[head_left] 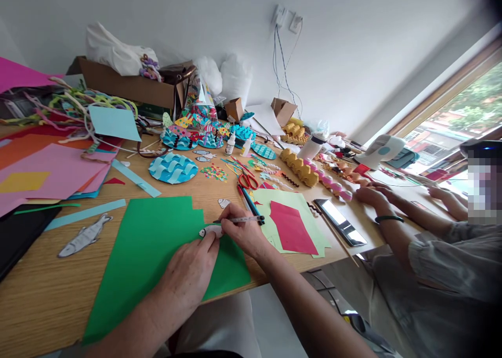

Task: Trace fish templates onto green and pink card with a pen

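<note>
A small white paper fish with a drawn head lies on a sheet of green paper. Fingers of my left hand press together on its lower side and hold it against the sheet. My right hand is closed round a pen, whose tip points to the upper edge of the fish. Just beyond, another small paper fish rests on the wooden table. A larger grey paper fish lies to the left of the green sheet.
Red-handled scissors and a woven blue paper disc lie farther back. Red paper sits on light green sheets at right, near a phone. Coloured paper is piled left. Another person's arms reach over the table.
</note>
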### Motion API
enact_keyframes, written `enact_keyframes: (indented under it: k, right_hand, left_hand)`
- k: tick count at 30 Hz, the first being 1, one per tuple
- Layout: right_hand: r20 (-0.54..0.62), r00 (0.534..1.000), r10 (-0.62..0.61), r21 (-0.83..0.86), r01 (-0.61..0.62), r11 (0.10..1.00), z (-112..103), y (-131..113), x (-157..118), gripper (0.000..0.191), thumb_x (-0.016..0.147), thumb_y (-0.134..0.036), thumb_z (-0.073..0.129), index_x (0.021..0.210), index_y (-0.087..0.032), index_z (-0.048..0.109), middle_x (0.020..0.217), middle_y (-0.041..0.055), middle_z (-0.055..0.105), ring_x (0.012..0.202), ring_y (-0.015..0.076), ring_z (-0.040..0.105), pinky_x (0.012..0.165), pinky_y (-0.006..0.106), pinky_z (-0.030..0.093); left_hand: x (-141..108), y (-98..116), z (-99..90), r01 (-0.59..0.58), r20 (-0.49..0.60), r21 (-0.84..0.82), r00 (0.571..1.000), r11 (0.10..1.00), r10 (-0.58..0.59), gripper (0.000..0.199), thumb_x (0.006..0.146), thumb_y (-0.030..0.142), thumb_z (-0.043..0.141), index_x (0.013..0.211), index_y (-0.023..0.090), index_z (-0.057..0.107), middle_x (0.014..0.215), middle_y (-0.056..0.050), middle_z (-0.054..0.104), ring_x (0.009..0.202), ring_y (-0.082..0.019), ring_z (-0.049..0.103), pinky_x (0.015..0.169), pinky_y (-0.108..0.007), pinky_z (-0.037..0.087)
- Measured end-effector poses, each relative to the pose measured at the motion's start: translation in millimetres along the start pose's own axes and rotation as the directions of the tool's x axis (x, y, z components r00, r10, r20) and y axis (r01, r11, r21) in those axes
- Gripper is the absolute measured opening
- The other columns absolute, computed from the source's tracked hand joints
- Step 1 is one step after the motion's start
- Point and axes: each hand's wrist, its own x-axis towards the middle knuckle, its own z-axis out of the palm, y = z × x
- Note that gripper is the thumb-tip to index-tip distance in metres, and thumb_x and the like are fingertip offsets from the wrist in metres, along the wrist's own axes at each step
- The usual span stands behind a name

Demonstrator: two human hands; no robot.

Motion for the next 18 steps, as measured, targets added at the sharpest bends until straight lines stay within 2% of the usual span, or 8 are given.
enact_keyframes:
  k: [4, 9, 18]
  right_hand:
    - [0.012, 1.000, 0.013, -0.021, -0.013, 1.000, 1.4, -2.8, 3.1, 0.018, 0.068, -0.004, 0.047, 0.063, -0.022, 0.047, 0.056, -0.0053, 0.051, 0.058, 0.0127, 0.052, 0.053, 0.021, 0.037]
    - [0.027, 0.999, -0.018, -0.035, 0.019, 0.999, 4.6, -2.9, 4.9, 0.018, 0.068, -0.004, 0.047, 0.063, -0.022, 0.046, 0.057, -0.0046, 0.052, 0.059, 0.0130, 0.052, 0.053, 0.021, 0.037]
    - [0.027, 0.999, -0.030, -0.036, 0.031, 0.999, 8.5, -1.1, 4.7, 0.018, 0.068, -0.004, 0.047, 0.063, -0.021, 0.046, 0.058, -0.0043, 0.051, 0.058, 0.0129, 0.050, 0.054, 0.022, 0.036]
  left_hand:
    - [-0.2, -0.6, 0.5, -0.015, -0.005, 0.013, 1.000, 1.000, 0.015, 0.052, 0.082, -0.001, 0.032, 0.127, 0.017, 0.051, 0.127, -0.011, 0.059, 0.112, -0.024, 0.059, 0.095, -0.039, 0.050]
    - [0.1, 0.0, -2.4, -0.016, 0.045, 0.032, 0.999, 0.999, 0.014, 0.052, 0.084, -0.001, 0.032, 0.130, 0.016, 0.049, 0.128, -0.012, 0.058, 0.112, -0.026, 0.059, 0.095, -0.040, 0.050]
    - [-0.2, 2.1, -5.4, -0.024, 0.069, 0.026, 0.997, 0.999, 0.022, 0.052, 0.085, -0.003, 0.029, 0.131, 0.013, 0.049, 0.128, -0.014, 0.056, 0.110, -0.026, 0.059, 0.096, -0.042, 0.049]
